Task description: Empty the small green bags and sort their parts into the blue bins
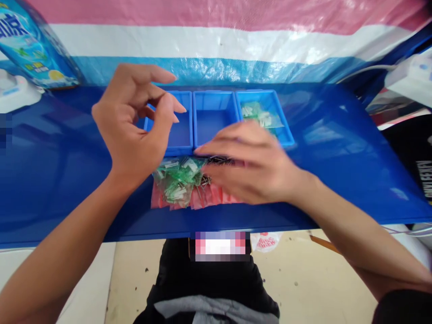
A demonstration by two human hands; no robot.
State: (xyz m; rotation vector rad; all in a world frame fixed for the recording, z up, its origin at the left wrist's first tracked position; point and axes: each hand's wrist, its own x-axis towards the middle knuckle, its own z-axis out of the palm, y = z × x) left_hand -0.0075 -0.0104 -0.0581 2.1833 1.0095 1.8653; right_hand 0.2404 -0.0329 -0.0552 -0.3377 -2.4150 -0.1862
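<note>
- Blue table (320, 189), spread across the middle of the frame from left edge to right.
- Striped sheet (202, 40) in pink, white and light blue, filling the top of the frame behind the table.
- Black-clothed legs (209, 283) at lower center, below the table edge.
- Right hand (251, 162), just right of center, motion-blurred, over the bags and partly in front of the right tray; thumb and upper fingers parted around a gap with dark metal showing through, but impossible to tell from the blur if anything is pinched.
- Left hand (121, 112), left of center, raised in front of the left tray; fingers curled, index fingertip apart from the thumb, other fingertips partly behind it.
- Blue printed pack (40, 49) leaning in the upper left.
- Left tray (178, 130), middle tray (214, 119) and right tray (285, 123), all blue, side by side at center; clear-and-green packets (258, 114) inside the right one.
- Pinkish-red bags (209, 198) along the near side of the trays, at center.
- Clear-and-green bags (178, 180) on their left part.
- Thin dark metal pieces (204, 181) beside the right hand's fingertips.
</note>
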